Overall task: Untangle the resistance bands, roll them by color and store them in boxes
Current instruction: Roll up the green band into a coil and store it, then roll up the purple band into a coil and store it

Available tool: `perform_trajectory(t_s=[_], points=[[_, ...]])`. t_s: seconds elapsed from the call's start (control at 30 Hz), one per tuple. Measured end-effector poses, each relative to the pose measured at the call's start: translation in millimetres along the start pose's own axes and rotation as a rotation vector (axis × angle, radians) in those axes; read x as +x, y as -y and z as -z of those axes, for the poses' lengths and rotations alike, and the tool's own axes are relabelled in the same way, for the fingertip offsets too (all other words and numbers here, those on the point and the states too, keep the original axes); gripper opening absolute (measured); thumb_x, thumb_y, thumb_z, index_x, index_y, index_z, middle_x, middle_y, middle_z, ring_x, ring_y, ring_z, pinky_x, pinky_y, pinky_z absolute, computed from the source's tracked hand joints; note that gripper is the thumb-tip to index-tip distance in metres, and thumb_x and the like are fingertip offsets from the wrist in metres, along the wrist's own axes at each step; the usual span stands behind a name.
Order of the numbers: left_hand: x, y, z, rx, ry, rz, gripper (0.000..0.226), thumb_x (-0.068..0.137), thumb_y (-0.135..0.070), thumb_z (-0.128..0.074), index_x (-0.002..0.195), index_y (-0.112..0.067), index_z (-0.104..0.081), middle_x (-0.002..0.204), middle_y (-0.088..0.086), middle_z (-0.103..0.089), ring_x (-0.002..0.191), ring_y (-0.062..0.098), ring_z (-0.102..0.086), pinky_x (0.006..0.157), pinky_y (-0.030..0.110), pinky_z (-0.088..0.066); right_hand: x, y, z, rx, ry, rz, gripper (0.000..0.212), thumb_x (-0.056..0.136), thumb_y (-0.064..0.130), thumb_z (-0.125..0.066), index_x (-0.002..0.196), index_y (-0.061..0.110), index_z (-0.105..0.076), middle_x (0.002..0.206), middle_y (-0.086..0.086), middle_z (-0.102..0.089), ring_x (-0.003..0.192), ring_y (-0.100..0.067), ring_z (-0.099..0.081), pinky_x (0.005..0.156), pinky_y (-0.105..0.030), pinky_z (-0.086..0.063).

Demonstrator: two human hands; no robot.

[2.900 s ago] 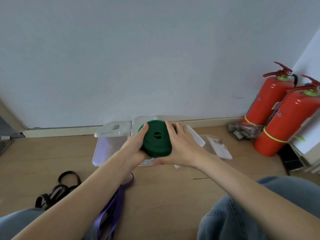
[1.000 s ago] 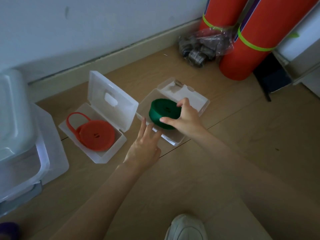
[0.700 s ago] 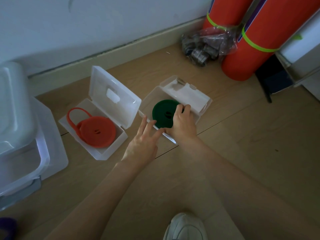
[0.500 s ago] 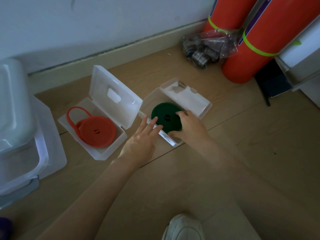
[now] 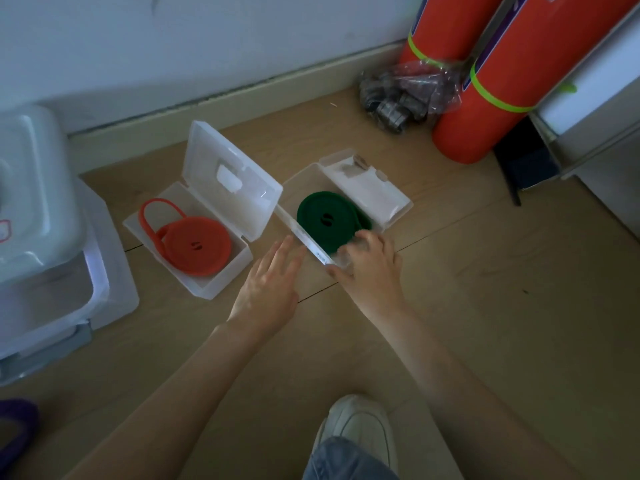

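Note:
The rolled green band (image 5: 325, 216) lies flat inside a small clear box (image 5: 300, 233) on the wooden floor, and the box's lid (image 5: 375, 197) is folded open behind it. My right hand (image 5: 372, 271) grips the box's near end, fingers curled over the rim beside the green roll and thumb against the outer wall. My left hand (image 5: 268, 289) rests flat with straight fingers against the box's near-left wall. A rolled red band (image 5: 195, 244) with a loose loop sits in a second clear box (image 5: 207, 289) to the left, its lid (image 5: 232, 181) raised.
Stacked large clear bins (image 5: 41, 220) stand at the left. Two red fire extinguishers (image 5: 485, 98) and a plastic bag of metal parts (image 5: 398, 95) sit by the wall at right. A purple band (image 5: 14, 424) lies at lower left; my white shoe (image 5: 356, 427) is below.
I carried the green roll from in front of me down into the right box and let it go. My right hand drew back to the box's near end; my left hand came against its side.

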State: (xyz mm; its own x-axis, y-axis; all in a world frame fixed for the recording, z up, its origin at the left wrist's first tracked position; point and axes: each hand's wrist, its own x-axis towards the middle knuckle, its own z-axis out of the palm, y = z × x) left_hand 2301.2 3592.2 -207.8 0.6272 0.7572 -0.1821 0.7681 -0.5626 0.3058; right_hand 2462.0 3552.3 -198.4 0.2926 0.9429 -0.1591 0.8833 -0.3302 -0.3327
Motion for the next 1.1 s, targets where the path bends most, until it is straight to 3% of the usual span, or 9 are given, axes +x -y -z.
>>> perform_trajectory(t_s=[0.07, 0.17, 0.3, 0.47, 0.63, 0.83, 0.93, 1.0, 1.1], points=[[-6.8, 1.4, 2.5, 0.032, -0.003, -0.002, 0.07, 0.082, -0.005, -0.043, 0.146, -0.013, -0.017, 0.153, 0.008, -0.017, 0.139, 0.023, -0.023, 0.112, 0.029, -0.021, -10.6, 0.3, -4.8, 0.014, 0.002, 0.031, 0.024, 0.089, 0.022, -0.059, 0.113, 0.017, -0.063, 0.127, -0.003, -0.05, 0.126, -0.023, -0.025, 0.105, -0.031, -0.026], [-16.3, 3.6, 8.7, 0.017, 0.0, 0.017, 0.062, 0.082, -0.005, -0.044, 0.142, -0.013, -0.027, 0.144, 0.006, -0.032, 0.124, 0.021, -0.04, 0.103, 0.028, -0.032, 0.2, 12.9, -4.7, -0.059, -0.022, 0.049, 0.021, 0.088, 0.002, -0.055, 0.102, 0.012, -0.066, 0.111, -0.005, -0.057, 0.118, -0.028, -0.031, 0.102, -0.033, -0.026], [-38.7, 11.9, 23.6, 0.021, 0.008, 0.057, 0.062, 0.084, -0.007, -0.045, 0.143, -0.014, -0.028, 0.144, 0.004, -0.034, 0.129, 0.022, -0.038, 0.106, 0.032, -0.031, 25.0, 43.7, -0.7, -0.155, 0.107, 0.113, 0.016, 0.088, 0.002, -0.056, 0.099, 0.011, -0.063, 0.109, -0.007, -0.055, 0.11, -0.028, -0.043, 0.093, -0.03, -0.032], [-87.2, 26.4, 46.7, -0.073, -0.004, 0.231, 0.059, 0.085, -0.008, -0.045, 0.141, -0.014, -0.031, 0.138, 0.005, -0.04, 0.124, 0.025, -0.043, 0.1, 0.035, -0.034, -14.2, 75.4, 19.6, -0.003, 0.013, 0.063, 0.023, 0.091, 0.009, -0.052, 0.114, 0.006, -0.055, 0.118, -0.012, -0.053, 0.11, -0.027, -0.045, 0.094, -0.035, -0.039], [-161.3, 42.0, 66.2, -0.218, -0.08, 0.453, 0.056, 0.084, -0.007, -0.048, 0.138, -0.013, -0.037, 0.128, 0.011, -0.047, 0.117, 0.029, -0.048, 0.096, 0.037, -0.036, -62.0, 157.5, 51.5, 0.002, 0.351, 0.484, 0.035, 0.09, 0.014, -0.051, 0.124, 0.004, -0.048, 0.121, -0.014, -0.054, 0.112, -0.029, -0.05, 0.091, -0.038, -0.041], [-265.1, 90.7, 73.1, -0.183, -0.216, 0.715, 0.05, 0.086, -0.013, -0.05, 0.135, -0.011, -0.041, 0.13, 0.01, -0.047, 0.118, 0.03, -0.045, 0.096, 0.04, -0.034, -99.4, 244.4, 54.5, -0.475, 0.773, 0.911, 0.048, 0.093, 0.018, -0.048, 0.137, 0.007, -0.032, 0.13, -0.013, -0.047, 0.116, -0.028, -0.046, 0.076, -0.026, -0.032], [-309.7, 119.8, 60.9, -0.108, -0.213, 0.917, 0.055, 0.086, -0.024, -0.055, 0.136, -0.011, -0.037, 0.14, 0.01, -0.038, 0.13, 0.031, -0.032, 0.105, 0.042, -0.025, -108.9, 283.4, 23.2, -0.547, 0.815, 0.898, 0.049, 0.094, 0.02, -0.048, 0.138, 0.008, -0.029, 0.128, -0.016, -0.047, 0.113, -0.032, -0.049, 0.079, -0.033, -0.041], [-335.8, 137.3, 46.7, -0.127, -0.114, 1.063, 0.065, 0.085, -0.035, -0.059, 0.138, -0.008, -0.031, 0.147, 0.013, -0.028, 0.136, 0.032, -0.023, 0.108, 0.044, -0.022, -116.4, 304.2, -12.7, -0.471, 0.845, 0.811, 0.048, 0.094, 0.021, -0.048, 0.136, 0.008, -0.03, 0.125, -0.017, -0.047, 0.107, -0.032, -0.051, 0.077, -0.036, -0.043], [-362.0, 151.5, 23.4, -0.141, 0.057, 1.064, 0.061, 0.089, -0.03, -0.057, 0.139, -0.009, -0.029, 0.148, 0.012, -0.024, 0.135, 0.031, -0.023, 0.104, 0.04, -0.033, -126.1, 322.4, -72.0, -0.358, 0.848, 0.722, 0.057, 0.091, 0.016, -0.051, 0.141, 0.008, -0.026, 0.143, -0.019, -0.032, 0.127, -0.034, -0.038, 0.099, -0.043, -0.039]])
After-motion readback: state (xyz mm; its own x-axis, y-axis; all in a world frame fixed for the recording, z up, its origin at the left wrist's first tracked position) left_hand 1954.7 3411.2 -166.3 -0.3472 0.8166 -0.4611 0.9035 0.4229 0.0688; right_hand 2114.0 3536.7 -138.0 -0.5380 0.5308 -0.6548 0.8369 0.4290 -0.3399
